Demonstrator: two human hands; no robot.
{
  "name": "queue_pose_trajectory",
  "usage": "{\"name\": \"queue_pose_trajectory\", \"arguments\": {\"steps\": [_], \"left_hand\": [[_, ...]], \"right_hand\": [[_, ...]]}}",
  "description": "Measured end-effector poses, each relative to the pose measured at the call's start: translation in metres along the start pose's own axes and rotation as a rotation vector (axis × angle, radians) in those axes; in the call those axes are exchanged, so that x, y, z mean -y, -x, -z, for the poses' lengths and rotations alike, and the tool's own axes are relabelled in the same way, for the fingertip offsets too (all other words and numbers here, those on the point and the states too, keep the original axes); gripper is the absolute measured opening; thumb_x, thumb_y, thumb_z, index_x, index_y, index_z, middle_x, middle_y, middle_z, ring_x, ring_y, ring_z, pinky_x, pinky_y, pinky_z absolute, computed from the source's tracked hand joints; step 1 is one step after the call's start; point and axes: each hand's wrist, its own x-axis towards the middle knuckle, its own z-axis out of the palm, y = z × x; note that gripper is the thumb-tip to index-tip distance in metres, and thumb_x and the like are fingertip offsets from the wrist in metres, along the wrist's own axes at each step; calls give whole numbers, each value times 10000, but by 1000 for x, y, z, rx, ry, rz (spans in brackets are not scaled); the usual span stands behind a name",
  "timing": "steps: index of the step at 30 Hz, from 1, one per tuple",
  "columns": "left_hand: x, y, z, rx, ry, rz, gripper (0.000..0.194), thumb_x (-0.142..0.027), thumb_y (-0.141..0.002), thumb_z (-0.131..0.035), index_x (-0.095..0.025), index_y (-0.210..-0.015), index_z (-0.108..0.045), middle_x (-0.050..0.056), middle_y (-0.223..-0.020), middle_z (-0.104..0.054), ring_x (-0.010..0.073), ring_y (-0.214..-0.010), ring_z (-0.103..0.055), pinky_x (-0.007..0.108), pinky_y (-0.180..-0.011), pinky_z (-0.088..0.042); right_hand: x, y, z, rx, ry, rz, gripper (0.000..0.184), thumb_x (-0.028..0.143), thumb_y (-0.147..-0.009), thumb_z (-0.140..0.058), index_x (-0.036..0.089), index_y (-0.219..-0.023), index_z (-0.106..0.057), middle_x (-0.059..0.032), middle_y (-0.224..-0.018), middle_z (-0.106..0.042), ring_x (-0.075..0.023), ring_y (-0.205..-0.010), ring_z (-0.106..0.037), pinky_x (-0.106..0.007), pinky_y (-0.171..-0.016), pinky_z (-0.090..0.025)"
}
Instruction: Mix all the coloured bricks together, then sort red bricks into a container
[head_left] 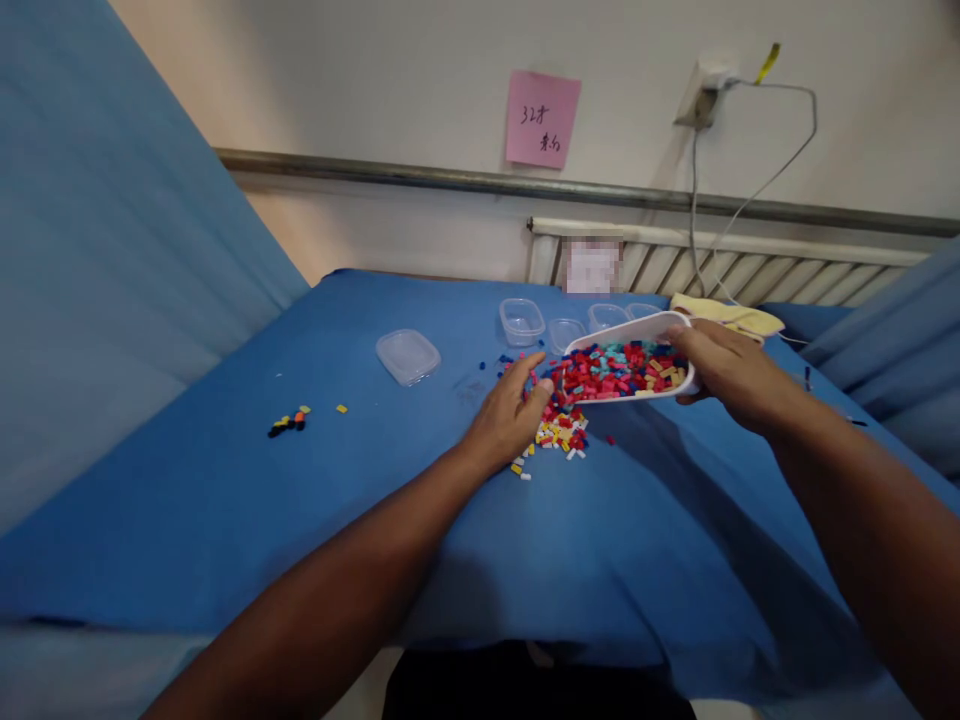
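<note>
A white tray (pixel 634 397) is tilted to the left in my right hand (pixel 724 365), whose fingers grip its right end. Inside lie many small plastic pieces (pixel 611 372), mostly red and pink, with some teal, blue and tan. Pieces spill over the tray's lower left end onto a loose pile (pixel 559 432) of yellow, white and red ones on the blue cloth. Beside that pile, my left hand (pixel 510 410) rests with its fingers apart, cupped near the tray's lip and holding nothing I can see.
Clear plastic containers (pixel 521 322) stand behind the pile, several in a row. A clear lid (pixel 409 357) lies to the left. Farther left is a small group of black, yellow and orange pieces (pixel 289 422). A yellow cloth (pixel 727 318) lies by the radiator (pixel 652 255), where a cable (pixel 695 200) hangs.
</note>
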Motion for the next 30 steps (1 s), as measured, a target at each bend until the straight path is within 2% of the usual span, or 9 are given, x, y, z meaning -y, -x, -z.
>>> {"name": "queue_pose_trajectory", "arguments": {"steps": [6, 11, 17, 23, 26, 30], "left_hand": [[9, 1, -4, 137, -121, -45, 763, -197, -916, -610, -184, -1670, -491, 145, -1730, -514, 319, -1621, -472, 520, -1387, -335], [17, 0, -5, 139, -116, -49, 816, -170, -854, -625, -186, -1660, -497, 145, -1706, -540, 329, -1600, -498, 523, -1379, -356], [15, -1, -4, 110, -105, -10, 859, -120, -816, -597, -160, -1667, -494, 156, -1721, -522, 335, -1606, -495, 521, -1378, -363], [16, -2, 0, 76, -99, 15, 835, -121, -828, -590, -187, -1658, -517, 123, -1729, -524, 327, -1592, -515, 516, -1364, -384], [16, -2, 2, 77, -118, -18, 714, -159, -891, -563, -177, -1604, -578, 140, -1656, -600, 321, -1535, -572, 509, -1333, -419], [13, 1, 4, 213, -245, -163, 534, -375, -1011, -615, -216, -1519, -654, 147, -1589, -651, 341, -1513, -580, 538, -1321, -393]], "right_hand": [[13, -16, 2, 41, 83, 27, 378, 525, -1058, -617, 206, -897, -738, -61, -801, -697, -188, -655, -639, -249, -435, -590], [25, -16, 6, 43, 143, 4, 367, 497, -1072, -636, 188, -915, -758, -60, -782, -697, -178, -650, -656, -210, -445, -580], [29, -16, 10, 69, 149, 26, 341, 462, -1076, -620, 178, -943, -752, -102, -883, -726, -201, -699, -659, -281, -495, -608], [28, -13, 9, 81, 120, -3, 387, 533, -1069, -580, 209, -924, -734, -127, -953, -746, -232, -735, -650, -346, -515, -627], [27, -9, 9, 103, 86, -12, 400, 560, -1066, -565, 217, -948, -732, -118, -947, -744, -230, -740, -652, -337, -522, -630], [24, -7, 12, 96, 148, 18, 388, 546, -1058, -586, 205, -942, -729, -116, -917, -741, -231, -731, -659, -314, -499, -608]]}}
